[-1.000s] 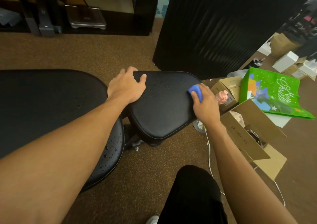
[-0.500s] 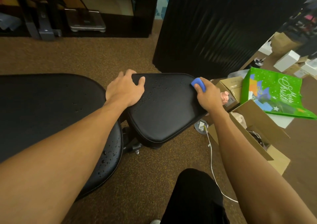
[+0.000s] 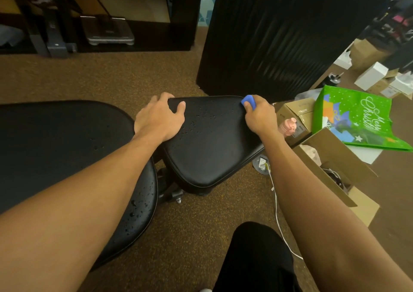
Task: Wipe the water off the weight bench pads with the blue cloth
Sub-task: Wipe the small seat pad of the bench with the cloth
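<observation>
The small black seat pad [image 3: 212, 144] of the weight bench lies in the middle, with water drops on its far left part. My right hand [image 3: 260, 117] presses the bunched blue cloth [image 3: 249, 101] onto the pad's far right corner. My left hand [image 3: 159, 117] rests flat on the pad's far left corner, fingers spread over the edge. The long black back pad [image 3: 55, 144] stretches to the left, partly under my left forearm, with drops along its near rim [image 3: 140, 206].
Open cardboard boxes [image 3: 335, 171] and a green gift bag [image 3: 355, 117] crowd the floor to the right. A white cable [image 3: 277, 209] runs beside the bench. A black ribbed panel [image 3: 279, 36] stands behind the seat pad. My knee [image 3: 254, 258] is at the bottom.
My right hand has slid the blue cloth along the seat pad's right edge, away from me, to its far corner. My left hand has stayed on the far left corner.
</observation>
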`<action>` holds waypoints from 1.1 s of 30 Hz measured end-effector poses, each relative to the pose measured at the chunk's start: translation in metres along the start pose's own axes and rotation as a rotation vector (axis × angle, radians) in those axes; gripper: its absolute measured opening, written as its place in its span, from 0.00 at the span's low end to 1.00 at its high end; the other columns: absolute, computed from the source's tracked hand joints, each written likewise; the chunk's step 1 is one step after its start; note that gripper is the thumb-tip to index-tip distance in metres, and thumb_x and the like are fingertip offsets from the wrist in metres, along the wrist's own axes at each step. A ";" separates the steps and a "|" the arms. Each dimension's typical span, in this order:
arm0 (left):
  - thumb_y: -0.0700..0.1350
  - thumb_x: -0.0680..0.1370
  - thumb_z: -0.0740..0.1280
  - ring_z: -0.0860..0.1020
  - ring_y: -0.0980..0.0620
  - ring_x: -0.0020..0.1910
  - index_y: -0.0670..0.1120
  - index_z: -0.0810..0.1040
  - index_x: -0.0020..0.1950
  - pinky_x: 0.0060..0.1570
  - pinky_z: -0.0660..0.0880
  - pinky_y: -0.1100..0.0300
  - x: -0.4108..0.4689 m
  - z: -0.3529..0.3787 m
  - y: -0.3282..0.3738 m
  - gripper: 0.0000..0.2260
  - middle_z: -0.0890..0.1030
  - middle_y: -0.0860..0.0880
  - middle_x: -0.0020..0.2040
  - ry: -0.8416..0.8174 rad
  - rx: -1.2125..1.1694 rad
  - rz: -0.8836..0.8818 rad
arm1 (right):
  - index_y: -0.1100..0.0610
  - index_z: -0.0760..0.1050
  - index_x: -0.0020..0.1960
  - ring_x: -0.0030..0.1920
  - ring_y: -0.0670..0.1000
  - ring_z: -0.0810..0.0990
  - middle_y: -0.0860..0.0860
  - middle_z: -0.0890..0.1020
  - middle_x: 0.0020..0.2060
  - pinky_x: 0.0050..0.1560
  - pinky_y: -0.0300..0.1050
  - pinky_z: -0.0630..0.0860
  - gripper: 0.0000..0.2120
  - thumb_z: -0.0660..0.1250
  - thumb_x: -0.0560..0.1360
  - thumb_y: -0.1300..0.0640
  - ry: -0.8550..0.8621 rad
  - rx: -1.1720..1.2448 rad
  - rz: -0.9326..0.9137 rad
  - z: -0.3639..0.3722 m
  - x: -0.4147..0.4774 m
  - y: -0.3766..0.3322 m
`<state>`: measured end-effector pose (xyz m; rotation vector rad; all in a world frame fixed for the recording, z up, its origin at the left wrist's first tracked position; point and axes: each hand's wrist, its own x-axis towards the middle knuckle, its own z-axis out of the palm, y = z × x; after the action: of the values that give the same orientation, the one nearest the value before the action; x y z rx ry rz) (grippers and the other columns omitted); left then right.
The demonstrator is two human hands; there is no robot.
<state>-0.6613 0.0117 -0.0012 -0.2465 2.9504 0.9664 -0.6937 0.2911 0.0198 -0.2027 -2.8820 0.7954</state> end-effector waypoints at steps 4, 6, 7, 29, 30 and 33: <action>0.67 0.85 0.55 0.76 0.40 0.70 0.56 0.69 0.79 0.65 0.72 0.44 0.000 0.000 0.000 0.26 0.74 0.46 0.74 0.000 0.001 0.003 | 0.54 0.70 0.77 0.71 0.53 0.74 0.52 0.77 0.71 0.72 0.49 0.69 0.21 0.62 0.86 0.48 -0.078 -0.044 -0.120 -0.006 -0.010 0.004; 0.67 0.85 0.55 0.76 0.40 0.70 0.56 0.69 0.79 0.65 0.72 0.44 -0.001 0.000 0.000 0.26 0.74 0.46 0.74 0.007 0.001 0.003 | 0.53 0.73 0.74 0.61 0.51 0.79 0.50 0.79 0.60 0.59 0.42 0.71 0.18 0.62 0.86 0.50 -0.043 -0.015 -0.071 -0.009 -0.011 0.009; 0.67 0.85 0.55 0.76 0.40 0.70 0.56 0.69 0.79 0.65 0.72 0.44 -0.001 0.000 0.000 0.26 0.74 0.46 0.74 0.008 0.003 0.001 | 0.54 0.74 0.72 0.56 0.52 0.80 0.50 0.80 0.57 0.54 0.42 0.73 0.17 0.62 0.86 0.51 -0.008 0.007 -0.019 -0.006 -0.007 0.005; 0.66 0.86 0.56 0.76 0.40 0.70 0.56 0.69 0.79 0.64 0.71 0.45 -0.002 0.000 0.002 0.26 0.75 0.46 0.73 0.012 0.008 0.008 | 0.54 0.75 0.72 0.62 0.55 0.79 0.53 0.80 0.61 0.59 0.44 0.71 0.17 0.63 0.86 0.51 -0.058 0.014 -0.054 -0.001 0.005 -0.002; 0.67 0.86 0.55 0.76 0.40 0.69 0.56 0.69 0.79 0.64 0.71 0.45 -0.002 -0.001 0.002 0.25 0.75 0.46 0.72 0.009 0.005 0.007 | 0.55 0.76 0.69 0.57 0.55 0.80 0.53 0.81 0.57 0.54 0.45 0.71 0.15 0.62 0.86 0.51 -0.036 0.011 -0.037 0.001 0.008 -0.005; 0.67 0.85 0.56 0.76 0.41 0.69 0.56 0.70 0.78 0.63 0.71 0.46 -0.002 0.000 0.002 0.25 0.75 0.47 0.73 0.012 0.001 0.005 | 0.57 0.75 0.69 0.63 0.57 0.79 0.55 0.81 0.61 0.57 0.43 0.70 0.15 0.62 0.86 0.52 -0.062 0.014 -0.081 0.008 0.010 -0.013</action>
<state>-0.6600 0.0129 0.0002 -0.2465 2.9636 0.9681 -0.7060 0.2777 0.0207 -0.0609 -2.9201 0.8209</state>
